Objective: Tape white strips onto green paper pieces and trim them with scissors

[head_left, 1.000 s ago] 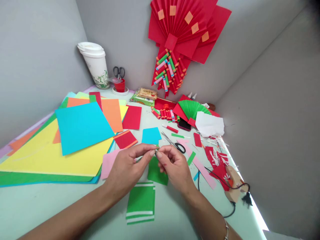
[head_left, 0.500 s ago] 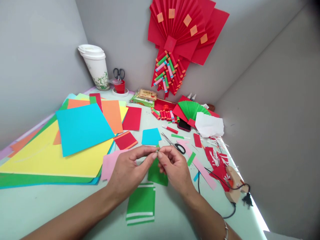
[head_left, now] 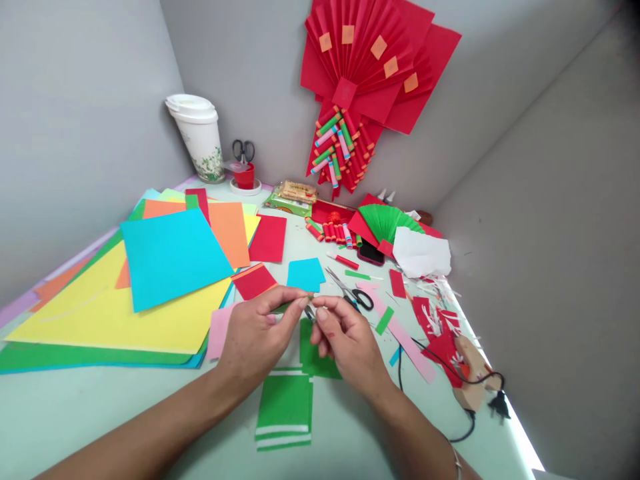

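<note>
My left hand (head_left: 267, 327) is closed in a pinch on a small piece of green paper (head_left: 283, 308), which looks rolled or folded and is mostly covered by the fingers. Fingertips of my right hand (head_left: 345, 333) press on its near end, where a narrow dark sliver shows. Beneath my hands lies a green paper sheet (head_left: 320, 357), and closer to me a stack of green paper rectangles (head_left: 283, 403) with white strips along the edges. Open scissors (head_left: 357, 293) rest just beyond my right hand. A blue paper piece (head_left: 305, 273) sits ahead of my fingertips.
Large coloured sheets (head_left: 175, 260) spread over the left side. Small paper rolls (head_left: 335, 232), a green pleated fan (head_left: 385, 220) and a phone (head_left: 371, 252) lie at the back. Red scraps (head_left: 440, 360) and a corded glue-gun-like tool (head_left: 473, 373) are at right. A white cup (head_left: 200, 140) stands back left.
My hands have tilted and parted slightly at the fingertips, so a dark sliver now shows between them. The whole view has shifted a little.
</note>
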A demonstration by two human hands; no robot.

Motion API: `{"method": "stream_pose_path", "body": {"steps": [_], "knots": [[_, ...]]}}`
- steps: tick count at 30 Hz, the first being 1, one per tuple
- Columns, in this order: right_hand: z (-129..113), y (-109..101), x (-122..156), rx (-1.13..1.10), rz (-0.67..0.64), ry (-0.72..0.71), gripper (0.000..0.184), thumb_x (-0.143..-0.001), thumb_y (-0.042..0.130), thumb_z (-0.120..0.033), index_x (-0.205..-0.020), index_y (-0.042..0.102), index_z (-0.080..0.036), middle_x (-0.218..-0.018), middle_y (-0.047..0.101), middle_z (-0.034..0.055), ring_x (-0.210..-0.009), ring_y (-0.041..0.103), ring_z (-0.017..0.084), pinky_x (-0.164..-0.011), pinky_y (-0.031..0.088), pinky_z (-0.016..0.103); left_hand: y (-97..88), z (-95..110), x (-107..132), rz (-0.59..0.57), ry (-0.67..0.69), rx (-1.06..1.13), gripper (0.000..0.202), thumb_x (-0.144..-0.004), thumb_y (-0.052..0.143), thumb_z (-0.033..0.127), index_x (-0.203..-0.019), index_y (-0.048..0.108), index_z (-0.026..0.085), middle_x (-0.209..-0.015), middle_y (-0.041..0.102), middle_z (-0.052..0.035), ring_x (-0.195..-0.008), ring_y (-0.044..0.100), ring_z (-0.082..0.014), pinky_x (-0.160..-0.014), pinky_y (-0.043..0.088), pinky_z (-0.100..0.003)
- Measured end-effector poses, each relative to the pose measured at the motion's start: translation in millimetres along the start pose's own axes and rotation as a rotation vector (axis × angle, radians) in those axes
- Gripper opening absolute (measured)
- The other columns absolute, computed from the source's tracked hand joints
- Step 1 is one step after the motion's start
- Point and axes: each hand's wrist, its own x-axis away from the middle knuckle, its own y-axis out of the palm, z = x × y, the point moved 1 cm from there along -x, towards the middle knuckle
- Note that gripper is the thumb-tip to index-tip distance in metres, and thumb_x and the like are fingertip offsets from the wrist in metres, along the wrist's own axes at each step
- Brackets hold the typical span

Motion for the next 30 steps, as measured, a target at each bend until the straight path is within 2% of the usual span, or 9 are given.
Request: {"method": "stream_pose_path", "body": {"steps": [3,8,11,14,18,25,30], "knots": [[-1,0,1,0.020,-0.005,0.032,0.029,-0.093,0.058,-0.043,-0.112,0.062,-0.021,-0.064,0.063,-0.0048,-0.047,0.050,0.009,-0.047,0.039,0.021,-1.0,0,-1,0.014,-0.011,-0.007,0.022,-0.084,0.062,0.042,-0.085,0.076,0.026,-0.087,0.080,0.0003,-0.084,0.073,-0.0216,-0.064,0.054,-0.025],[-3,1,2,0.069,0.022,0.074,0.032,-0.091,0.060,-0.041,-0.117,0.058,-0.021,-0.065,0.065,-0.0049,-0.047,0.053,0.010,-0.048,0.041,0.022,-7.1,-4,-6,0.049,-0.078,0.028,0.026,-0.082,0.065,0.048,-0.087,0.075,0.025,-0.087,0.079,0.0006,-0.080,0.072,-0.0206,-0.071,0.054,-0.027],[-3,0,2,0.106,0.044,0.062,0.030,-0.091,0.060,-0.039,-0.116,0.058,-0.021,-0.065,0.064,-0.0054,-0.047,0.053,0.010,-0.049,0.042,0.023,-12.3,-7,-9,0.086,-0.113,0.072,0.026,-0.080,0.068,0.050,-0.085,0.075,0.026,-0.088,0.079,0.0000,-0.085,0.072,-0.0228,-0.074,0.054,-0.029],[-3,-1,3,0.172,0.070,0.024,0.036,-0.091,0.060,-0.036,-0.123,0.057,-0.020,-0.066,0.064,-0.0049,-0.049,0.053,0.011,-0.052,0.044,0.024,-16.3,-9,-11,0.103,-0.135,0.124,0.027,-0.079,0.070,0.052,-0.084,0.075,0.025,-0.088,0.079,-0.0009,-0.086,0.071,-0.0242,-0.078,0.053,-0.032],[-3,-4,3,0.255,0.097,-0.035,0.044,-0.092,0.059,-0.034,-0.133,0.056,-0.020,-0.067,0.064,-0.0041,-0.054,0.055,0.012,-0.056,0.044,0.026,-18.4,-11,-12,0.081,-0.128,0.174,0.028,-0.078,0.072,0.052,-0.084,0.075,0.024,-0.086,0.079,-0.0015,-0.086,0.070,-0.0243,-0.081,0.052,-0.033],[-1,-6,3,0.288,0.108,-0.059,0.043,-0.093,0.058,-0.033,-0.135,0.060,-0.022,-0.068,0.064,-0.0033,-0.056,0.056,0.012,-0.057,0.043,0.026,-19.6,-7,-16,0.006,-0.131,0.294,0.024,-0.079,0.073,0.046,-0.081,0.075,0.022,-0.081,0.077,0.0006,-0.079,0.068,-0.0179,-0.073,0.050,-0.025],[-1,-7,2,0.305,0.118,-0.064,0.042,-0.093,0.057,-0.034,-0.133,0.063,-0.022,-0.069,0.067,-0.0024,-0.058,0.057,0.012,-0.057,0.044,0.025,-20.1,-5,-18,-0.019,-0.167,0.332,0.024,-0.078,0.075,0.045,-0.080,0.075,0.021,-0.078,0.076,0.0002,-0.077,0.067,-0.0175,-0.070,0.050,-0.024]]}}
